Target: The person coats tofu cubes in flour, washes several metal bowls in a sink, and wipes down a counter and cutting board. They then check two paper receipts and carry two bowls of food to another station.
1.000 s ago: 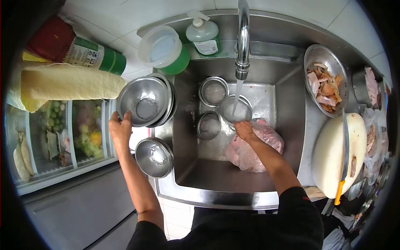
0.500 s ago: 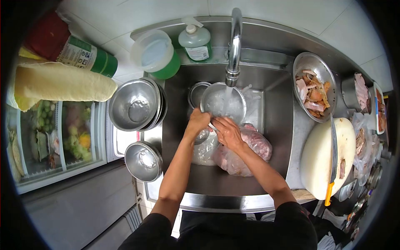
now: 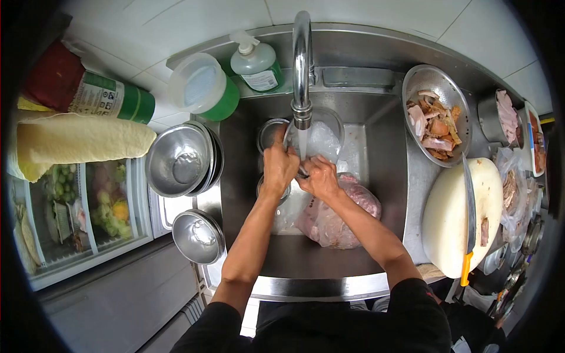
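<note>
A round metal bowl (image 3: 333, 125) lies in the sink with water running into it from the tap (image 3: 301, 76). My left hand (image 3: 280, 166) grips its left rim, one finger stretched along the edge. Curled at the bowl's near edge is my right hand (image 3: 319, 178); its fingertips meet the left hand's, and what they pinch is hard to make out. Just below the right hand sits a clear plastic bag of raw meat (image 3: 347, 212). Smaller metal bowls (image 3: 272, 130) show partly behind my left hand and wrist.
Stacked metal bowls (image 3: 179, 159) stand left of the sink (image 3: 318, 262). Behind are a green-liquid tub (image 3: 220, 106) and a pump bottle (image 3: 258, 65). To the right are a colander (image 3: 421, 76) of meat scraps and a knife (image 3: 470, 206) on a round cutting board (image 3: 441, 226).
The view has shifted, moving the tap left in the picture. My left hand has turned and slid up along the bowl's rim. My right hand's fingers have curled in more.
</note>
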Motion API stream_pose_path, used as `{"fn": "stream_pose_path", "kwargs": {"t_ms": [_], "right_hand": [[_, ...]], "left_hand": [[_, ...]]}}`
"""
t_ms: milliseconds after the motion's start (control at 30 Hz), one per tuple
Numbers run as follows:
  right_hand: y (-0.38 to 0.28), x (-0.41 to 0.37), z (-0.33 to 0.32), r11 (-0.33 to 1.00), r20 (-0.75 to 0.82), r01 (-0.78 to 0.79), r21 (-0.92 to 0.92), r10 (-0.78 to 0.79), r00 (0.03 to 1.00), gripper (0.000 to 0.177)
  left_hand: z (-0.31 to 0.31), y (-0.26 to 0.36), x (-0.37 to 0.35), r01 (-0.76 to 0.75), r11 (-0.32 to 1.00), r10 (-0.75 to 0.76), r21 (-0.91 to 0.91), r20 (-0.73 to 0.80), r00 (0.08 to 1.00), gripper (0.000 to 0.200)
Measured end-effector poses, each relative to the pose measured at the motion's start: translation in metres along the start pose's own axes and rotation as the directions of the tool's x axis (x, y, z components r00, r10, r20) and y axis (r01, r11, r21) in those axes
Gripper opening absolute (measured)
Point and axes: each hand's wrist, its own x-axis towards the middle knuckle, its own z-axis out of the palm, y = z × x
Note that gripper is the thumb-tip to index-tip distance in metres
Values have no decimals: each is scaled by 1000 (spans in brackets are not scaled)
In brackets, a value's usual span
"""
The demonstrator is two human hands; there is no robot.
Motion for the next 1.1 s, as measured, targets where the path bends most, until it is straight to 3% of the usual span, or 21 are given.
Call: {"fn": "stream_pose_path", "kwargs": {"t_ms": [67, 100, 167, 200, 233, 267, 400, 433, 467, 533, 567, 600, 667, 733, 800, 833, 900, 933, 1000, 1067, 1100], "right_hand": [[-12, 6, -17, 918, 430, -375, -130, 393, 813, 36], [-16, 12, -27, 918, 432, -374, -130, 392, 812, 36], [-20, 21, -42, 821, 714, -461, -336, 542, 443, 46], [-20, 14, -41, 819, 717, -462, -340, 544, 436, 46], [-21, 4, -38, 925, 485, -332, -187, 381, 787, 53], [-18, -2, -32, 987, 146, -130, -96, 143, 979, 62], [11, -22, 4, 977, 420, -171, 128, 102, 902, 61], [18, -21, 5, 999, 194, 13, 36, -20, 981, 43], [16, -16, -4, 999, 193, 18, 39, -26, 981, 43], [4, -11, -28, 884, 481, -462, 70, 375, 792, 29], [-3, -15, -26, 855, 283, -479, 199, 418, 863, 20], [-9, -8, -30, 858, 297, -473, 200, 407, 864, 20], [-23, 11, -42, 714, 61, -639, 286, 652, 755, 35], [-35, 25, -56, 618, 90, -633, 467, 678, 729, 41], [-29, 23, -56, 486, 118, -614, 622, 716, 688, 47], [-17, 19, -45, 380, 112, -554, 741, 743, 660, 47], [-30, 37, -39, 198, 70, -371, 907, 799, 597, 41], [-36, 40, -32, 192, 73, -372, 908, 801, 594, 41], [-41, 40, -26, 653, -23, -607, 453, 689, 725, 33], [-23, 16, -15, 776, 129, -564, 283, 552, 824, 28], [-27, 12, -19, 927, 262, -372, 57, 345, 901, 31]], "left_hand": [[13, -13, -1, -130, 980, 132, 151, 0, 991, 54], [19, -18, -1, -315, 931, 333, 185, -75, 940, 59], [17, -22, 4, -293, 923, 319, 249, -70, 945, 60], [15, -19, 4, -271, 911, 304, 312, -64, 950, 61], [15, -15, 5, -227, 908, 266, 353, -65, 962, 58], [14, -11, 5, -226, 908, 265, 352, -66, 962, 58], [1, 8, 4, -79, 905, 34, 418, 116, 993, 54], [-3, 10, 4, -76, 899, -17, 431, 209, 978, 54], [-2, 12, 6, -75, 899, -16, 431, 203, 979, 54], [11, 14, 4, -26, 977, 0, 212, 123, 992, 57], [29, 2, 1, -72, 997, 74, -28, 66, 995, 54], [37, -1, 1, -61, 998, 63, -31, 53, 997, 54], [40, -7, 10, -436, 900, 436, -8, 6, 900, 47], [26, -18, 28, 99, 876, 56, -472, 304, 951, 36], [12, -22, 29, 450, 467, -44, -761, 488, 872, 39], [17, -25, 23, 442, 465, -44, -767, 480, 876, 39], [40, -31, 3, 460, -26, -142, -888, 459, 877, 42], [51, -31, -7, 461, -23, -146, -887, 459, 876, 42], [65, -24, -22, 293, 146, -276, -945, 246, 929, 50], [49, -22, -20, 398, 277, -270, -874, 327, 906, 46], [35, -22, -13, 400, 515, -277, -758, 294, 915, 44]]}}
